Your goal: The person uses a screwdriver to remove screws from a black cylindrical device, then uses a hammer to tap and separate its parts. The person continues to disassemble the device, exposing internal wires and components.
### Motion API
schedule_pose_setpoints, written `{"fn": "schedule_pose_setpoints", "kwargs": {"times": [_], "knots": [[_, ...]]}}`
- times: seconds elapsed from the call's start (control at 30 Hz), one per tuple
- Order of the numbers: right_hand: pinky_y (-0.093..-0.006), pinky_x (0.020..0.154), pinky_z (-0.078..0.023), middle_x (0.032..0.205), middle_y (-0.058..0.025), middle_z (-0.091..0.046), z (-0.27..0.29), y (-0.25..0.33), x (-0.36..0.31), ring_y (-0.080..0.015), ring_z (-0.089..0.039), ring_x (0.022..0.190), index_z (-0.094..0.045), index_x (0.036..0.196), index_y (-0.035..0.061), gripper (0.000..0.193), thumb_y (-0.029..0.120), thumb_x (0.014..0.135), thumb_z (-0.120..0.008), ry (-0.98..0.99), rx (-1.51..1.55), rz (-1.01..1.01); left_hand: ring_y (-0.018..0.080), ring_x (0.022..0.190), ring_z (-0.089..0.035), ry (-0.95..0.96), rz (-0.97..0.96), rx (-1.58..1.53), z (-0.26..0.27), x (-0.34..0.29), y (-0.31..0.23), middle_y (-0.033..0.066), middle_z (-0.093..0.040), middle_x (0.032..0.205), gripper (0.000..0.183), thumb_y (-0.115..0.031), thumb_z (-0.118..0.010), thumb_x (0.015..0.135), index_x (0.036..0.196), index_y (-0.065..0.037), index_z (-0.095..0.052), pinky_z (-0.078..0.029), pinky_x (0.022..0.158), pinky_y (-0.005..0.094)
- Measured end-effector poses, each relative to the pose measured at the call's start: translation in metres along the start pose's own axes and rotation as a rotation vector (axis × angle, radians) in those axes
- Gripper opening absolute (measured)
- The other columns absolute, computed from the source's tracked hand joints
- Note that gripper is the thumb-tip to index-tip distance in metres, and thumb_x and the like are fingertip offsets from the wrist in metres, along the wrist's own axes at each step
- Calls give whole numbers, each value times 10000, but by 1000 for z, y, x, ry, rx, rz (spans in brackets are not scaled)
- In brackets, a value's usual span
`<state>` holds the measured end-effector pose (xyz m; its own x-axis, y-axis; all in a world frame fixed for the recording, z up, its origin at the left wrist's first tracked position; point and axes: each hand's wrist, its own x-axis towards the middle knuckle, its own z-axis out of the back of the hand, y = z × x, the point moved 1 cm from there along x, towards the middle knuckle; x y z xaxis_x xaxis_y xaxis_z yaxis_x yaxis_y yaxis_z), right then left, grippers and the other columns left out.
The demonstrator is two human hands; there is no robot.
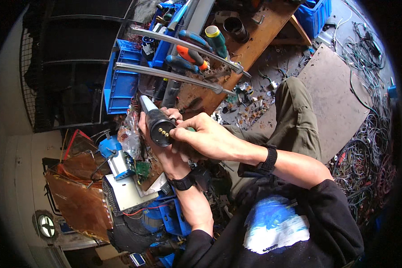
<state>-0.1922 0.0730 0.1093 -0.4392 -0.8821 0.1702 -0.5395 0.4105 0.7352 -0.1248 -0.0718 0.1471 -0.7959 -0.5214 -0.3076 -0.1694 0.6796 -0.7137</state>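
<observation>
In the middle of the head view I hold a black cylinder (158,123) with a grey tapered far end. Its round end face is turned toward me and shows several small brass-coloured contacts. My left hand (155,140) is wrapped round its side from beneath, fingers partly hidden behind it. My right hand (195,134) is closed, with thumb and fingertips at the right rim of that face. A bit of green shows between the right fingers; what it belongs to is hidden.
Two long metal rods (174,77) lie across the wooden bench (254,42), beside several screwdrivers and pliers. Blue bins (123,85) stand at the left. A blue-and-silver motor-like part (116,156) lies near my left wrist. Tangled cables (362,165) and a brown board (335,98) cover the floor at right.
</observation>
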Motion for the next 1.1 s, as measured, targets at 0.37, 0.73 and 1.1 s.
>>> {"fn": "schedule_pose_setpoints", "kwargs": {"times": [0.37,0.73,1.1], "knots": [[-236,446,-410,655,-41,-680,7,10,5,-83,-538,464,-741,901,-1,373,290,1045,-556,63,245,-102,233,809,-646,-36,-150,110,-22,0,17,109,-660,890,667,-677,-473,988,1023,-27,-616,-546,808,339],[-238,388,-400,659,-64,-693,17,8,-2,-115,-529,417,-716,859,-1,440,342,1062,-529,76,433,-218,217,522,-585,-178,-229,362,-22,3,26,107,-651,764,676,-691,-340,1028,932,-87,-626,-539,494,357],[-235,407,-383,646,-37,-649,45,3,-24,-91,-534,461,-699,880,36,429,408,1056,-576,-21,219,-243,192,812,-625,41,-491,863,18,20,40,99,-635,1054,578,-330,-684,931,1373,-83,-403,-580,721,339]]}}
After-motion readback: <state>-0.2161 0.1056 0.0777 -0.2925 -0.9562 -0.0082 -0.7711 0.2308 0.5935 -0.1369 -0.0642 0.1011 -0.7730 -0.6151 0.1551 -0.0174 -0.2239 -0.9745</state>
